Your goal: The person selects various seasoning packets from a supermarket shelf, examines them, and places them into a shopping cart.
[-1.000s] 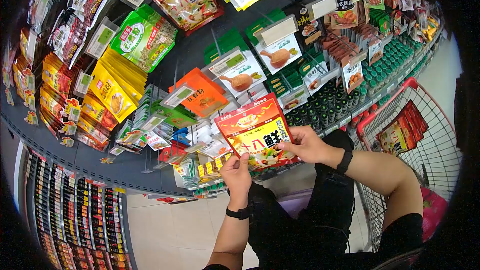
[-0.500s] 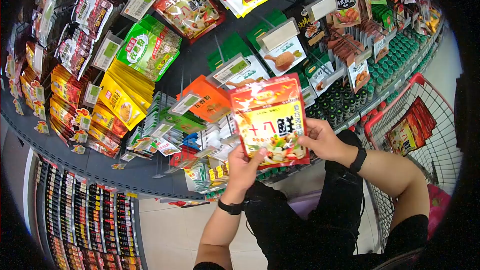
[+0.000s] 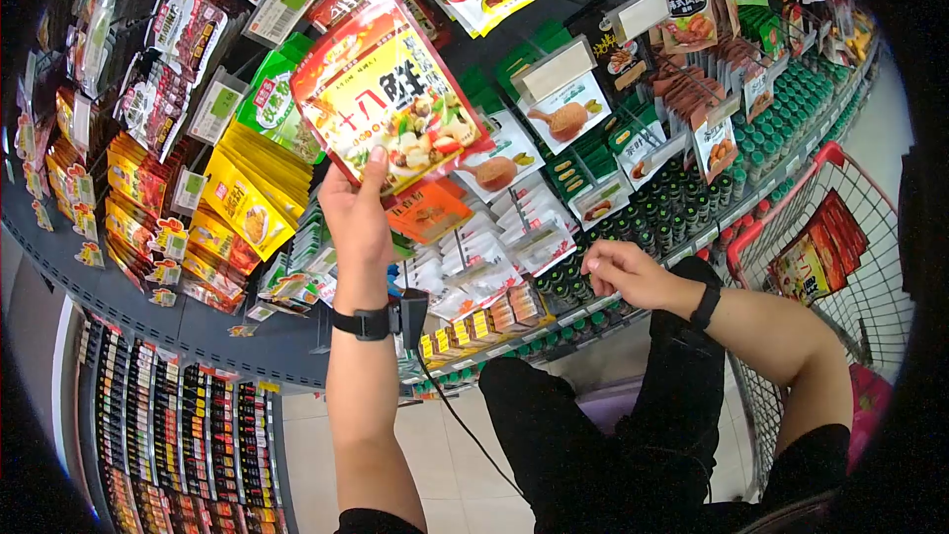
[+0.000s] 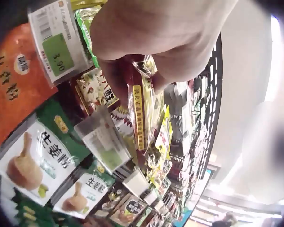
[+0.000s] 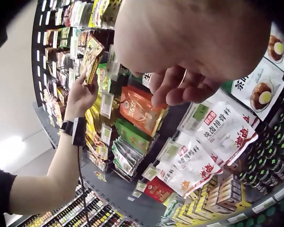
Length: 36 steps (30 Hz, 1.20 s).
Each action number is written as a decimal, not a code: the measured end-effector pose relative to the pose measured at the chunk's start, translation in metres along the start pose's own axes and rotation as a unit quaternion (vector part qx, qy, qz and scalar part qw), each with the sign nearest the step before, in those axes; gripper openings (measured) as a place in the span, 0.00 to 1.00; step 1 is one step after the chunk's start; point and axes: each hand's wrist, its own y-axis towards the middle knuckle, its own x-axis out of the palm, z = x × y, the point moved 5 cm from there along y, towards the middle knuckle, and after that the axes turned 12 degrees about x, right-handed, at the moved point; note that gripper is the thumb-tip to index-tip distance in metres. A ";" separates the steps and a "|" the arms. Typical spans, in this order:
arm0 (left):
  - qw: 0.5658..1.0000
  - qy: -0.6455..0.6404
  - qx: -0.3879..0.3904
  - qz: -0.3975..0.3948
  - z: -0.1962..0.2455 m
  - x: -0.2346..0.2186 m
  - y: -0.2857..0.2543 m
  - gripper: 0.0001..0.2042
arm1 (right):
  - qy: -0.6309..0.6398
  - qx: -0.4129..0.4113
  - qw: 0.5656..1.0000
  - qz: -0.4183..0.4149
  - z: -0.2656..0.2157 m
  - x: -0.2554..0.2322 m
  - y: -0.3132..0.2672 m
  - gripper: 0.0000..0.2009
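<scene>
My left hand (image 3: pixel 358 218) grips the lower edge of a red and yellow seasoning packet (image 3: pixel 390 89), its thumb on the printed front. The packet is raised and tilted before the upper left of the rack, overlapping a similar red packet hanging behind it. Side-on in the left wrist view, the seasoning packet (image 4: pixel 138 113) sits between thumb and fingers, beside a hanging packet of like print (image 4: pixel 95 90). My right hand (image 3: pixel 638 275) holds nothing; its fingers curl loosely in front of the dark-capped jars (image 3: pixel 563 287). White stew-seasoning packets (image 5: pixel 227 125) hang near it in the right wrist view.
A wire shopping cart with a red rim (image 3: pixel 736 259) stands at the right, with several red packets (image 3: pixel 820 247) in it. Price tags (image 3: pixel 289 0) jut from the rack's hooks. Yellow packets (image 3: pixel 247 203) hang on the left. Shelves of bottles (image 3: pixel 178 435) stand at lower left.
Both hands held the packet earlier. The right hand has let go and stays near the jars, while the left hand has carried the packet up and left toward the hanging red packet.
</scene>
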 end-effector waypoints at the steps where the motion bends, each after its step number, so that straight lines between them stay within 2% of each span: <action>1: 1.000 0.003 0.005 0.003 0.001 0.002 0.006 0.12 | -0.003 0.005 1.000 -0.001 0.003 0.000 0.001 0.10; 4: 1.000 0.007 0.030 0.004 0.000 0.001 0.021 0.13 | -0.035 0.014 0.999 -0.015 0.004 0.001 0.003 0.10; 7: 0.999 0.009 0.049 0.006 -0.003 0.002 0.028 0.15 | -0.051 -0.021 0.998 -0.015 0.010 0.003 0.005 0.10; 10: 0.998 0.006 0.054 0.009 -0.002 0.007 0.031 0.15 | -0.069 -0.007 0.997 -0.022 0.013 0.003 0.006 0.10; 13: 0.998 0.002 0.061 -0.003 -0.004 0.008 0.039 0.13 | -0.095 -0.007 0.995 -0.020 0.015 0.002 0.007 0.10; 20: 0.998 -0.044 0.042 0.023 -0.001 0.007 0.048 0.13 | -0.111 -0.023 0.993 -0.014 0.014 0.004 0.007 0.09; 29: 0.993 0.042 0.106 0.004 0.001 0.006 0.038 0.15 | -0.112 -0.020 0.993 -0.017 0.018 0.004 0.009 0.09; 36: 0.996 -0.010 0.083 0.012 -0.004 0.006 0.048 0.15 | -0.134 -0.031 0.990 -0.020 0.019 0.005 0.009 0.08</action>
